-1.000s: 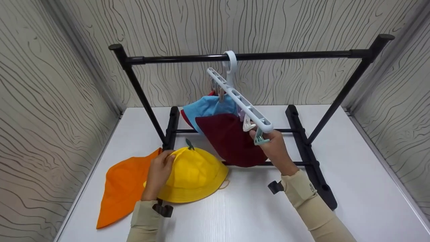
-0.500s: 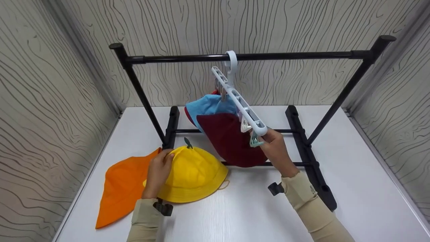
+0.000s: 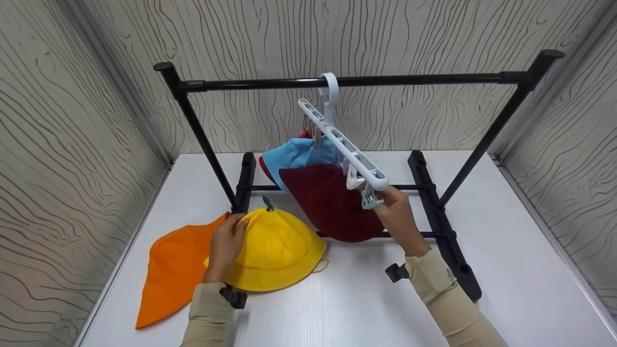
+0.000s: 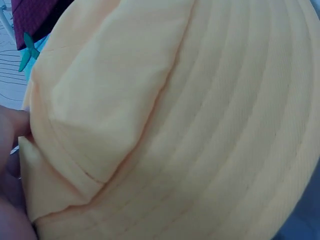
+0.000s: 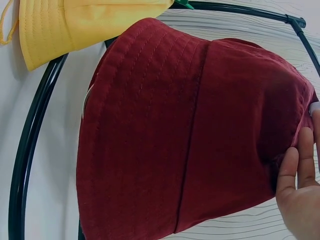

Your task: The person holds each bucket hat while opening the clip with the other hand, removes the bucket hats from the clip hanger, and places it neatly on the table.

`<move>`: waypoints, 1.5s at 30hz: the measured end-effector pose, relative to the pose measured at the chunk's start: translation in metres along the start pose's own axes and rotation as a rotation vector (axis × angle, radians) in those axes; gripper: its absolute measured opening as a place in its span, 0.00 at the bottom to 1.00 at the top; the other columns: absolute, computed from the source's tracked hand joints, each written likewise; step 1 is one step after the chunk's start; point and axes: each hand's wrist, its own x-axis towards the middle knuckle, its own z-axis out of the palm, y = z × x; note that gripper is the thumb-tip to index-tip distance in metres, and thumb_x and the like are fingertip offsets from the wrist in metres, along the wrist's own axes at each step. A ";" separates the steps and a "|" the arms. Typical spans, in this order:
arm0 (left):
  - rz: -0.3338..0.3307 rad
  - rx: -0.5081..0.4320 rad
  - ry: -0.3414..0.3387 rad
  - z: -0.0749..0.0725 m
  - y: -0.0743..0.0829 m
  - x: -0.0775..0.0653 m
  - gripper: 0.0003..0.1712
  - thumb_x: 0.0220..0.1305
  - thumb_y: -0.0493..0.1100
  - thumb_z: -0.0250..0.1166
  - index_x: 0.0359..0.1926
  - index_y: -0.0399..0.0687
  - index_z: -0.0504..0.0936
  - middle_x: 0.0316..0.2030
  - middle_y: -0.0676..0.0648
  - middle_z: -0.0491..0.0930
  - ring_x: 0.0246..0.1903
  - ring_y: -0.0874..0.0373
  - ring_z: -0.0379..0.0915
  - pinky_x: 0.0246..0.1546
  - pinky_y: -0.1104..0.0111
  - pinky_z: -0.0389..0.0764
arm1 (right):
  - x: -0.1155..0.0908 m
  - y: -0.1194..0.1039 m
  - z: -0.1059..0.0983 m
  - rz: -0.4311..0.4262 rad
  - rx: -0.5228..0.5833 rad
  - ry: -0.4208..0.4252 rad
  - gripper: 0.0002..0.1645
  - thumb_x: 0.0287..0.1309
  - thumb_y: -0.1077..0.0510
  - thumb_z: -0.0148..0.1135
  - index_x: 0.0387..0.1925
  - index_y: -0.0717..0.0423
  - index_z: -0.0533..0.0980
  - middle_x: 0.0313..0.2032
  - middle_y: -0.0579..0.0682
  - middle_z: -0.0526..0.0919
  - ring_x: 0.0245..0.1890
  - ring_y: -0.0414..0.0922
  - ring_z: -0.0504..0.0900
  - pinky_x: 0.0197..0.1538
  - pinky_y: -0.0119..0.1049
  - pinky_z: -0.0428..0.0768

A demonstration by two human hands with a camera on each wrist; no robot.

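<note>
A yellow bucket hat (image 3: 274,246) with a green leaf on its crown is pinched by my left hand (image 3: 226,243) near its top left. In the left wrist view, my thumb and fingers (image 4: 11,130) grip a fold at its edge. My right hand (image 3: 397,217) is at the front end of a pale blue clip hanger (image 3: 354,156), its fingers round the green clip (image 3: 370,198), with the fingertips partly hidden. Beside it hangs a white clip (image 3: 354,179). A maroon hat (image 3: 332,202) hangs just behind, and the right wrist view shows my fingers along its crown.
The hanger hooks over the black rail (image 3: 424,80) of a rack. A light blue hat (image 3: 301,152) hangs farther back, with a red one partly hidden behind it. An orange hat (image 3: 176,270) lies on the white table (image 3: 337,308) at left.
The hanger's front end has swung slightly left and back, along with its clips. My left hand keeps its pinch on the yellow hat, nearly still.
</note>
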 end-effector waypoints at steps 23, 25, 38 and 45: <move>-0.151 0.043 -0.017 0.008 -0.020 -0.004 0.16 0.71 0.42 0.56 0.53 0.39 0.80 0.47 0.39 0.82 0.40 0.50 0.78 0.49 0.55 0.81 | -0.001 0.008 -0.003 -0.016 -0.027 0.013 0.14 0.60 0.64 0.62 0.49 0.58 0.81 0.50 0.54 0.81 0.46 0.42 0.78 0.47 0.28 0.78; -0.144 0.054 -0.010 0.009 -0.022 -0.004 0.15 0.70 0.42 0.56 0.52 0.38 0.80 0.46 0.39 0.83 0.39 0.50 0.78 0.49 0.55 0.81 | -0.001 0.008 -0.003 -0.009 -0.025 0.012 0.15 0.61 0.64 0.62 0.49 0.59 0.80 0.50 0.53 0.82 0.46 0.41 0.78 0.47 0.28 0.78; -0.253 0.072 -0.063 0.017 -0.030 -0.004 0.18 0.72 0.45 0.53 0.56 0.42 0.77 0.50 0.42 0.81 0.42 0.51 0.77 0.52 0.56 0.80 | -0.001 0.010 -0.005 -0.027 -0.016 -0.002 0.14 0.61 0.65 0.61 0.48 0.58 0.81 0.47 0.47 0.85 0.44 0.41 0.77 0.46 0.29 0.76; -0.286 0.061 -0.082 0.019 -0.032 -0.004 0.17 0.73 0.45 0.53 0.57 0.43 0.77 0.50 0.43 0.80 0.44 0.51 0.77 0.54 0.56 0.79 | -0.002 0.011 -0.005 -0.030 0.055 -0.025 0.19 0.59 0.72 0.57 0.52 0.64 0.78 0.46 0.40 0.85 0.55 0.38 0.77 0.57 0.27 0.75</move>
